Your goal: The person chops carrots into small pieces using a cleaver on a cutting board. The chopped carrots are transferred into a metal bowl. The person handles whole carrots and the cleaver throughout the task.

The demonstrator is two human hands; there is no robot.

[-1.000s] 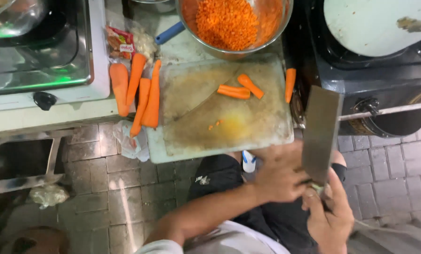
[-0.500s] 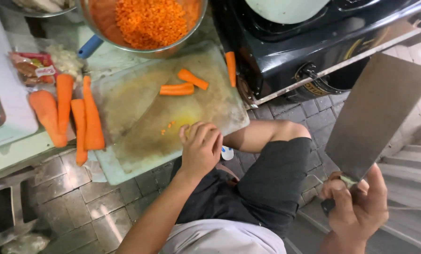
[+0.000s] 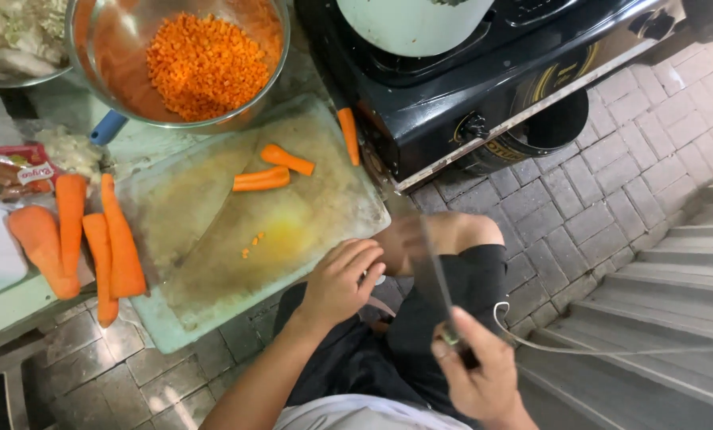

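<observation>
Orange carrot pieces [image 3: 273, 169] lay mid-board, up and left of your left hand [image 3: 342, 280], long axes roughly across the cutting board [image 3: 213, 247]. Your left fingers sat loosely spread, empty, at the board's near edge. Your right hand [image 3: 477, 374] was clamped on the cleaver [image 3: 427, 263], off-board. Bare board lay between hand and pieces.

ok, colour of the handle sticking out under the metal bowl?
Blue handle, below the bowl's left rim; head view.
</observation>
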